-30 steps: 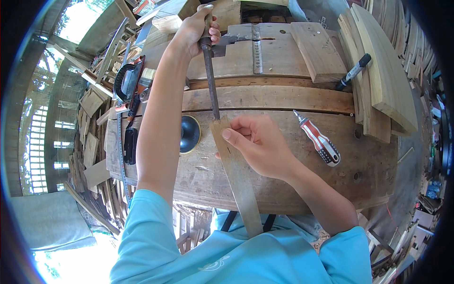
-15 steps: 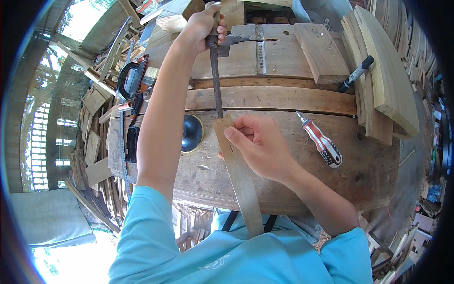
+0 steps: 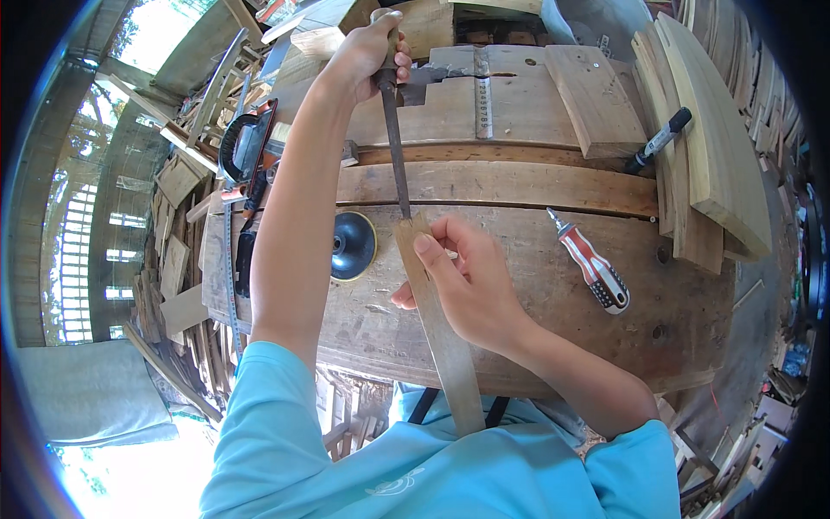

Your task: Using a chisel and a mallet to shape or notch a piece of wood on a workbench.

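Observation:
My left hand, stretched far forward, is closed round the wooden handle of a long, slim, dark metal file. The file's tip meets the upper end of a narrow wooden strip; whether it sits in a notch there is too small to tell. Close below that end, my right hand grips the strip between thumb and fingers, with some fingertips showing on its far side. The strip slants down toward me, its lower end at my shirt. A round black sanding pad lies to the left of the strip.
The workbench carries a red-and-white screwdriver on the right. A black marker leans by stacked boards. Behind are a metal ruler and a flat board. A hand saw lies left.
My right hand has shifted slightly down the strip, with more fingertips showing on its left side. My left hand keeps its grip on the file. The view has tilted a little.

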A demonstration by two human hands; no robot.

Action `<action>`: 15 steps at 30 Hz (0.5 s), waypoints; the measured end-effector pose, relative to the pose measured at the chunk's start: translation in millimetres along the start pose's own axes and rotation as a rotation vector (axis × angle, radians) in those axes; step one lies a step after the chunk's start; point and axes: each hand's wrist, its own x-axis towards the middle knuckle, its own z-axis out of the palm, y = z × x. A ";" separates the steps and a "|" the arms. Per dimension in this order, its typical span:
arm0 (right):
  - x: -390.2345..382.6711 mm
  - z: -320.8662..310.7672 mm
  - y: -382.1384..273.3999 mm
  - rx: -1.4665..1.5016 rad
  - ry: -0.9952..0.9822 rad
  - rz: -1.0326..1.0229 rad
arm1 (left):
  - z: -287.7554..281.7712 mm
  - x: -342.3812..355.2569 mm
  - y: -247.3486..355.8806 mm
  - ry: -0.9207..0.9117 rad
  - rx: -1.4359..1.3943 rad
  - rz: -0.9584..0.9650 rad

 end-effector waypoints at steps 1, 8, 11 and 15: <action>-0.1 0.6 0.6 0.021 0.013 -0.003 | 1.5 0.0 1.1 -0.028 0.000 0.006; 0.8 4.0 7.4 0.065 -0.008 -0.019 | 1.1 2.6 8.8 -0.050 0.114 0.067; 1.7 0.5 9.6 0.032 0.003 -0.018 | 13.2 1.4 12.7 -0.069 0.151 0.107; 0.8 -1.1 9.6 -0.139 -0.032 -0.072 | 33.7 -6.5 7.2 -0.055 0.192 0.124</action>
